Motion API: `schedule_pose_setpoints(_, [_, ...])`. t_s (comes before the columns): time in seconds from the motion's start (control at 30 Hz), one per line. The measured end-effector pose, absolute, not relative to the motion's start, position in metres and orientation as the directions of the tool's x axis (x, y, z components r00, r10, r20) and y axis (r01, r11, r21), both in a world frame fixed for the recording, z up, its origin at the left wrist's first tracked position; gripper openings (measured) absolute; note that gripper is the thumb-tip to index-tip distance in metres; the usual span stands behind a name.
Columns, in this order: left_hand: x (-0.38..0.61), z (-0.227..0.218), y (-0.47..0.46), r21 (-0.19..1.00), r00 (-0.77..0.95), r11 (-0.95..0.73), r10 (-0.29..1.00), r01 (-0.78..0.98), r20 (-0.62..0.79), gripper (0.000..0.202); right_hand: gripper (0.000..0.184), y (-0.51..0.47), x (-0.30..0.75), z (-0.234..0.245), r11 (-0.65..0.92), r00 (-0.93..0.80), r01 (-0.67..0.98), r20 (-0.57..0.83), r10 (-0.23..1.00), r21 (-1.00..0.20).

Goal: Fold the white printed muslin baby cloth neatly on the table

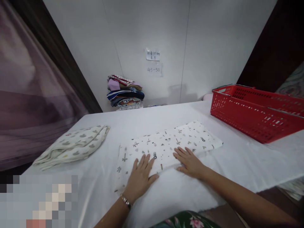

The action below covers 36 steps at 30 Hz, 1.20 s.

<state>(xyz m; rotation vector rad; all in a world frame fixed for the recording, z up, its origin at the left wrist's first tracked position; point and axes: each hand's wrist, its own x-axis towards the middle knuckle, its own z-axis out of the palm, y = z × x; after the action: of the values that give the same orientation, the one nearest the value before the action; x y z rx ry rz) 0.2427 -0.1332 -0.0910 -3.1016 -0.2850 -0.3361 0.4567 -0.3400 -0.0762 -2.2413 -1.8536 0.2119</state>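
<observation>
A white cloth (163, 144) printed with small grey and brown motifs lies folded into a long strip on the white-covered table (152, 122). Flat on its near left part rests my left hand (141, 175), fingers stretched out and a bracelet at the wrist. Farther right, my right hand (190, 163) lies on the near edge of the same cloth, its fingers spread too. Neither hand grips anything. Off to the left sits a second cloth (76, 145), cream with grey prints, loosely folded in layers.
A red plastic basket (237, 115) with metal handles stands at the right. Behind the table's far edge rises a stack of folded fabrics (124, 93). Paper notes (154, 61) are stuck on the white wall. A pinkish curtain (30, 85) hangs at the left.
</observation>
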Motion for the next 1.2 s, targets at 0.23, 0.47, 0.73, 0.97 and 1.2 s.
schedule_pose_setpoints(0.23, [0.247, -0.067, -0.11, 0.144, 0.926, -0.923, 0.369, 0.356, 0.077, 0.06, 0.061, -0.323, 0.48, -0.048, -0.264, 0.266, 0.906, -0.04, 0.963, -0.332])
schedule_pose_setpoints(0.47, [0.237, -0.079, -0.082, 0.113, 0.768, -0.785, 0.62, 0.609, 0.163, 0.062, 0.067, -0.311, 0.533, -0.077, -0.632, 0.629, 0.762, -0.072, 0.774, -0.137])
schedule_pose_setpoints(0.73, [0.234, -0.072, -0.066, 0.276, 0.608, -0.615, 0.785, 0.739, 0.121, 0.056, 0.068, -0.299, 0.533, -0.066, -0.633, 0.624, 0.763, -0.105, 0.774, -0.133])
schedule_pose_setpoints(0.97, [0.219, -0.051, -0.045, 0.495, 0.378, -0.298, 0.923, 0.816, -0.067, 0.069, 0.066, -0.279, 0.515, -0.083, -0.584, 0.578, 0.8, -0.085, 0.812, -0.136])
schedule_pose_setpoints(1.2, [0.217, -0.023, -0.037, 0.776, 0.421, 0.133, 0.777, 0.617, -0.468, 0.052, 0.068, -0.268, 0.484, -0.057, -0.45, 0.536, 0.704, -0.004, 0.844, -0.55])
